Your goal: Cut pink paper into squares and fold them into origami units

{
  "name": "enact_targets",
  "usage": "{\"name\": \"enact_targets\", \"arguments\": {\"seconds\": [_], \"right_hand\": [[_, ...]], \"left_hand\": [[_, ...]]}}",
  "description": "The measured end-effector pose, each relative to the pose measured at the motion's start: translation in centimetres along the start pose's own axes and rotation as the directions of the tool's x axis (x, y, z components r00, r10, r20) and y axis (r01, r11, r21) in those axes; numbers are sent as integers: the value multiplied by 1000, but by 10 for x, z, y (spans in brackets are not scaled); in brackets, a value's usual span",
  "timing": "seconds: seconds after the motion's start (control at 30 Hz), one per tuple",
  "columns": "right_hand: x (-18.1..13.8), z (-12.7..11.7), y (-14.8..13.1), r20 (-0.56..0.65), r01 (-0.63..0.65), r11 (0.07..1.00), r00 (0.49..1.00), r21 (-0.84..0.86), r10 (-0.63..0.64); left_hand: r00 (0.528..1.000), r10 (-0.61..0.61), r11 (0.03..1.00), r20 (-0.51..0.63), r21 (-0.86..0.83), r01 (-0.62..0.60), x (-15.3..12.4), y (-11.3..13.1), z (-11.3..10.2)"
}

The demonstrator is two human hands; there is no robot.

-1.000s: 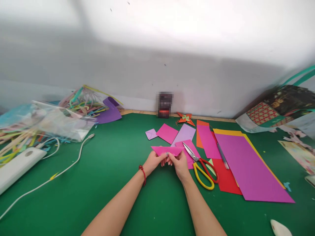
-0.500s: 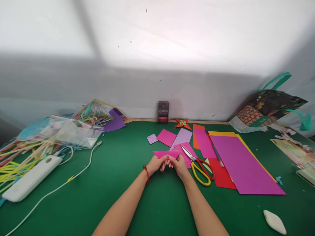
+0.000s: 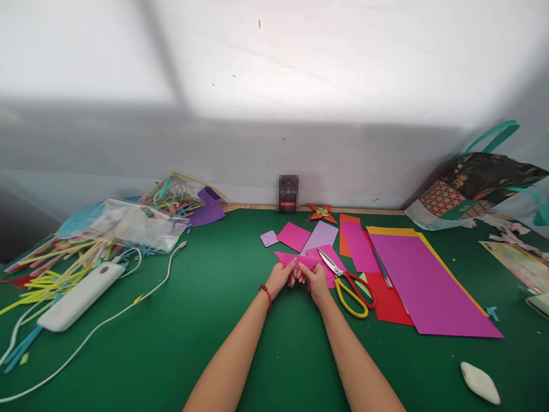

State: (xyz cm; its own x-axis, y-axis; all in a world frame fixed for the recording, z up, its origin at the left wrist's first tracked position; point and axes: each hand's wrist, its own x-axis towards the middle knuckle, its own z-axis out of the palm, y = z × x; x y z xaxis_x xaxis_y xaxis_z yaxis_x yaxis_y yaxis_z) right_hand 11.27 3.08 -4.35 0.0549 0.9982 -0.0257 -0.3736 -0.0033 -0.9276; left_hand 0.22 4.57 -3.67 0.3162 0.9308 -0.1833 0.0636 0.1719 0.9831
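Note:
Both my hands meet at the middle of the green table [image 3: 223,320], pinching a folded pink paper piece [image 3: 295,260]. My left hand [image 3: 281,277], with a red cord at the wrist, grips the paper's left part with closed fingers. My right hand [image 3: 316,281] grips its right part, fingers closed too. Scissors [image 3: 349,283] with one yellow and one red handle lie just right of my right hand, blades pointing up-left.
Pink, lilac, orange, red and purple paper sheets [image 3: 424,280] lie to the right, with a pen [image 3: 381,268] on them. A white power bank [image 3: 79,296] with cable, a clear bag and paper strips [image 3: 64,260] sit left. A patterned bag [image 3: 476,186] stands far right.
The view has shifted slightly; my hands keep holding the pink paper, and its left tip now sits a little more under my left fingers.

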Motion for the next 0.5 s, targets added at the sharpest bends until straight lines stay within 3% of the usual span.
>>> {"name": "enact_targets", "arguments": {"seconds": [0.27, 0.5], "right_hand": [[12, 7, -10, 78, -179, 978, 979, -107, 187], [14, -1, -7, 72, -90, 982, 992, -166, 103]], "left_hand": [[995, -27, 999, -93, -27, 24, 6, 8, -13], [998, -58, 994, -3, -96, 57, 7, 5, -8]]}}
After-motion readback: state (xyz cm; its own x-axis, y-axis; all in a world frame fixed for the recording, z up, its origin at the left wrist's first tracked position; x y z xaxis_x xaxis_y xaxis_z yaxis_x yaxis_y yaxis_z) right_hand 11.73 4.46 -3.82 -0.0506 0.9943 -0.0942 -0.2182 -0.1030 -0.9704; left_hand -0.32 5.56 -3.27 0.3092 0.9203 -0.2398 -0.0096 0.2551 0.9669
